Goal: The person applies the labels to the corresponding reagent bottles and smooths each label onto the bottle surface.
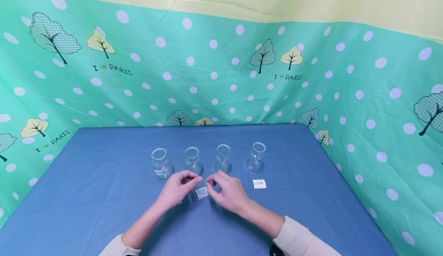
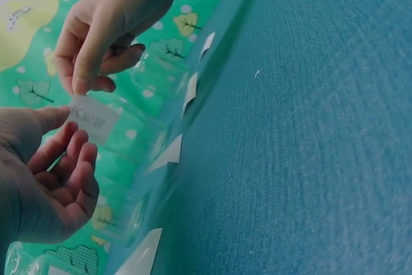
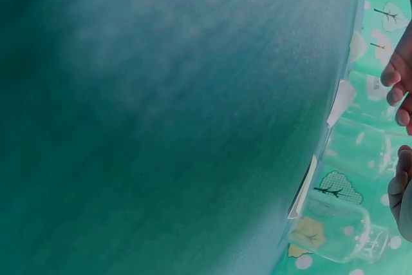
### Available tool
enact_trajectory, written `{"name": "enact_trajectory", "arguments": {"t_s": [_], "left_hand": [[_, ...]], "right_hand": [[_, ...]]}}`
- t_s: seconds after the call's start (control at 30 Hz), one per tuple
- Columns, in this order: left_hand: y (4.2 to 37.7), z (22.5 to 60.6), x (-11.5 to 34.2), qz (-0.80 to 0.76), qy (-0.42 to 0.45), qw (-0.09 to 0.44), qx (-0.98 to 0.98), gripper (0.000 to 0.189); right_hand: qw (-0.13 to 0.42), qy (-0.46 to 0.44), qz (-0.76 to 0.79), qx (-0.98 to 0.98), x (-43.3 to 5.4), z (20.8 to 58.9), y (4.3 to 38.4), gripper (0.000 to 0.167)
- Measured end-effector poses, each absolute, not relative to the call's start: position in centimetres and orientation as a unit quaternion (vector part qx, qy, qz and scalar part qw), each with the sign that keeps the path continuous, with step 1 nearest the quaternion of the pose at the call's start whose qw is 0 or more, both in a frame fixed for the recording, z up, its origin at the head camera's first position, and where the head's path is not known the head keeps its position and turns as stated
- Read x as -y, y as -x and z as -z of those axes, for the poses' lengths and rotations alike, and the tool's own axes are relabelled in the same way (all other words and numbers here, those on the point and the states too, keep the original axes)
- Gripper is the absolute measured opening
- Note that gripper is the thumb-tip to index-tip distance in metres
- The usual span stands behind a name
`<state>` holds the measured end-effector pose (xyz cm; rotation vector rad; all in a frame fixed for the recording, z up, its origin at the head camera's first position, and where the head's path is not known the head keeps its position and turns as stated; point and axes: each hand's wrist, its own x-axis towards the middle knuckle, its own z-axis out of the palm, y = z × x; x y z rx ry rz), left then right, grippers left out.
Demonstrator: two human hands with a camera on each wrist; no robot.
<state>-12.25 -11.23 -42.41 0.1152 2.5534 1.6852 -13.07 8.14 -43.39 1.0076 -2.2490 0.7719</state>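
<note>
Between my two hands is a small white label (image 2: pixel 93 120) printed with dark characters. My left hand (image 1: pixel 177 189) pinches its near edge between thumb and forefinger. With thumb and fingertips, my right hand (image 1: pixel 229 191) pinches the opposite edge. In the head view the label is hardly visible between the fingertips. Just behind the hands stand two clear glass jars, a left one (image 1: pixel 192 161) and a right one (image 1: pixel 222 159), upright and without lids. Another white label (image 1: pixel 201 193) lies on the cloth below the fingers.
To the left, an open glass jar (image 1: pixel 162 164) bears a white label (image 1: pixel 161 171) on its front. A fourth-in-row jar (image 1: pixel 255 157) stands at the right, with a printed label (image 1: pixel 259 184) lying before it. Blue cloth (image 1: pixel 294 217) covers the table; a patterned green curtain (image 1: pixel 214 75) hangs behind.
</note>
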Motion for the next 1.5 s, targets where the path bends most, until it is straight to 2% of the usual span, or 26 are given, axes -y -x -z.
{"name": "enact_trajectory", "arguments": {"t_s": [0.3,0.47,0.57,0.87,1.13,1.3,1.5], "left_hand": [[12.0,42.0,11.0,-0.553,-0.053,0.036,-0.831,0.022],[12.0,42.0,11.0,-0.553,-0.061,0.028,-0.831,0.017],[12.0,42.0,11.0,-0.553,-0.059,0.027,-0.83,0.015],[12.2,42.3,11.2,-0.556,-0.032,0.022,-0.83,0.013],[12.2,42.4,11.8,-0.547,-0.027,0.028,-0.836,0.012],[12.2,42.6,12.0,-0.54,-0.034,0.022,-0.84,0.013],[12.5,43.1,12.5,-0.533,-0.039,0.015,-0.845,0.012]], "right_hand": [[0.29,-0.405,-0.269,0.825,-8.1,43.5,13.2,0.011],[0.311,-0.413,-0.254,0.817,-7.9,43.5,13.1,0.011],[0.301,-0.41,-0.252,0.823,-7.8,43.4,13.0,0.011],[0.246,-0.374,-0.279,0.85,-8.4,43.0,12.9,0.008],[0.131,-0.256,-0.335,0.898,-8.4,42.1,13.7,0.01],[0.082,-0.243,-0.371,0.892,-7.9,42.2,14.1,0.009],[0.051,-0.226,-0.396,0.889,-7.3,42.5,14.5,0.009]]}}
